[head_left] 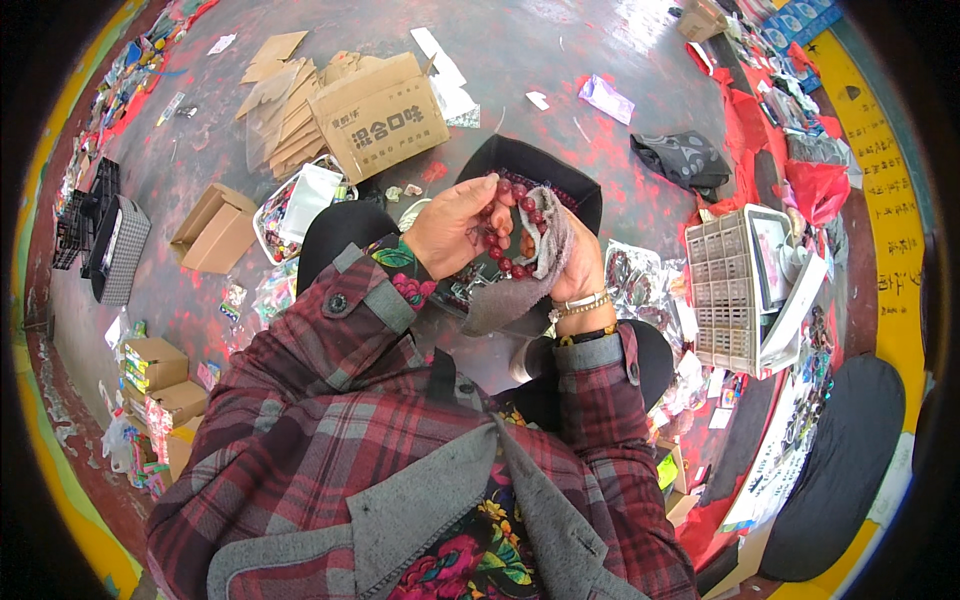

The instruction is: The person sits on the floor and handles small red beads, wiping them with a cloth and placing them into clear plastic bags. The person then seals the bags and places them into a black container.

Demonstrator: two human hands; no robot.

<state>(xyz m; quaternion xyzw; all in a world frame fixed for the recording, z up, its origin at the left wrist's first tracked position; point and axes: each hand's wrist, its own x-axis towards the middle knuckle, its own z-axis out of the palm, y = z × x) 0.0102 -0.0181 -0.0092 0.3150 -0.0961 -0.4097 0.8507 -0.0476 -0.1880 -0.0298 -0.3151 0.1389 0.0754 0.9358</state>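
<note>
While both hands busy with red beads, cardboard box just beyond.

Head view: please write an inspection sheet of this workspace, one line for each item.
Surface: grey floor with red stains.
Job's things: red bead string and grey cloth, held between both hands.
Clutter: cardboard box, flattened cartons, grey crate, black bag.
Grippers: left hand pinches beads; right hand holds cloth and beads.
Cables: nothing seen.
Surroundings: small packets along the yellow border.
</note>
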